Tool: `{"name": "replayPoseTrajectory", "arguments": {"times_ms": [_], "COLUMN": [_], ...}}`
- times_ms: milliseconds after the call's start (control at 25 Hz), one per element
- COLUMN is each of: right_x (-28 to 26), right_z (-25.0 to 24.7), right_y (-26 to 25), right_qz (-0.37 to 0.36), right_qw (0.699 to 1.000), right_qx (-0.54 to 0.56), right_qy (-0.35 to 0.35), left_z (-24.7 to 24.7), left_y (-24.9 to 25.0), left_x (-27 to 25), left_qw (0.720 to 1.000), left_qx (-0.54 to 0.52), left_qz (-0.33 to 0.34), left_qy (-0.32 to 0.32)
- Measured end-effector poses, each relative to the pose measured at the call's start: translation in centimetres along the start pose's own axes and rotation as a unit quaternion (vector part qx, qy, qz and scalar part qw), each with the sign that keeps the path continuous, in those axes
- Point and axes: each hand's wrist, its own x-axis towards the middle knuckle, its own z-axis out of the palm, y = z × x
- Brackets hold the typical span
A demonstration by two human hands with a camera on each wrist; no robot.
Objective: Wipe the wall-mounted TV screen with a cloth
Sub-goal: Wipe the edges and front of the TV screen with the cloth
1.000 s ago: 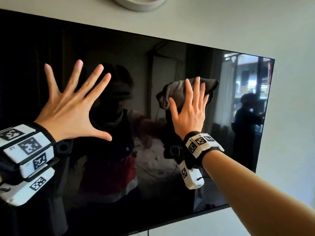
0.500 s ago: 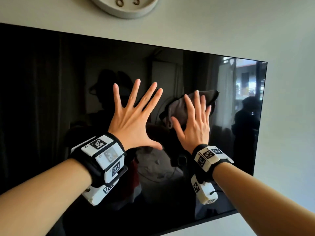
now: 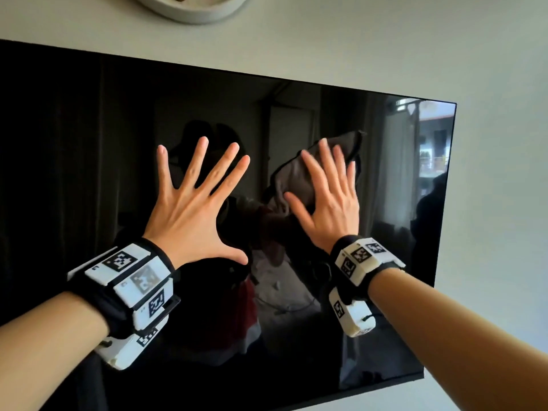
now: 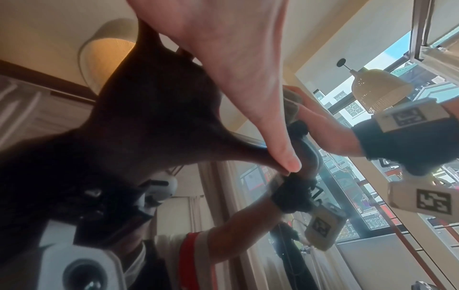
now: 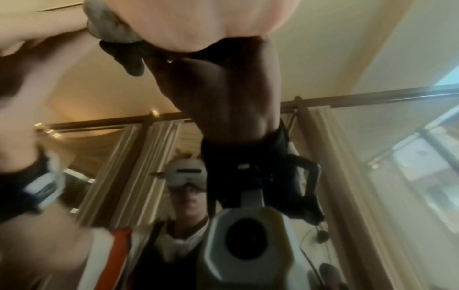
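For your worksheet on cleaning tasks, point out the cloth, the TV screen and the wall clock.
cloth (image 3: pixel 296 176), head view, grey fold left of the fingers.
TV screen (image 3: pixel 89 143), head view, bare dark glass at left.
wall clock (image 3: pixel 192 13), head view, lower rim.

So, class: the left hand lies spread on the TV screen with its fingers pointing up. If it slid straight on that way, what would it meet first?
Only bare TV screen lies ahead of the left hand, then the screen's top edge and the wall. The cloth sits off to its right, likely missed.
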Motion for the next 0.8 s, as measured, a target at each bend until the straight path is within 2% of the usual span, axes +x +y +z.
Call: {"name": "replayPoseTrajectory", "arguments": {"times_ms": [120, 160, 200, 280, 320, 360, 440, 520, 560, 600, 680, 760, 800], "right_x": [-0.4, -1.6, -2.7, -3.3, -2.4, -1.0, 0.6, -0.8, -2.3, -3.8, -5.1, -3.6, -2.5], "right_z": [-0.7, -0.8, -0.7, -0.3, -0.3, -0.4, -0.9, -1.7, -1.9, -1.9, -1.6, -1.4, -1.5], "right_y": [3.0, 3.0, 2.4, 0.6, 0.5, 1.1, 3.8, 6.7, 7.2, 6.9, 5.2, 4.5, 5.0], "right_qz": [0.143, 0.152, 0.126, 0.025, -0.004, -0.003, 0.092, 0.203, 0.218, 0.201, 0.122, 0.056, 0.046], "right_qw": [0.988, 0.987, 0.992, 1.000, 1.000, 1.000, 0.995, 0.977, 0.974, 0.979, 0.993, 0.998, 0.999], "right_qx": [0.018, 0.017, 0.010, 0.001, 0.002, 0.002, 0.007, 0.021, 0.020, 0.013, 0.003, 0.007, 0.003], "right_qy": [0.046, 0.042, 0.028, -0.016, -0.025, -0.013, 0.034, 0.056, 0.052, 0.042, 0.003, -0.017, -0.009], "left_z": [0.0, 0.0, 0.0, -0.1, -0.1, -0.1, -0.1, -0.3, -0.5, -0.6, -1.0, -1.0, -0.9], "left_y": [0.0, 0.1, 0.1, 0.0, 0.0, 0.0, 0.0, 0.0, 0.2, 0.6, 2.4, 5.6, 7.3], "left_x": [0.1, 0.1, 0.1, 0.0, 0.0, 0.0, 0.1, 0.0, 0.0, 0.0, 0.4, 1.5, 2.2], "left_qw": [1.000, 1.000, 1.000, 1.000, 1.000, 1.000, 1.000, 1.000, 1.000, 1.000, 1.000, 0.999, 0.999], "left_qx": [0.008, 0.007, 0.005, 0.002, 0.002, 0.006, 0.013, 0.014, 0.010, 0.002, -0.009, -0.017, -0.023], "left_qz": [-0.001, 0.000, 0.000, 0.000, 0.000, -0.001, 0.000, 0.001, -0.001, -0.001, 0.012, 0.037, 0.041], "left_qy": [-0.002, -0.002, -0.001, 0.001, 0.003, 0.002, 0.002, 0.001, -0.001, -0.003, 0.000, 0.002, 0.002]}}
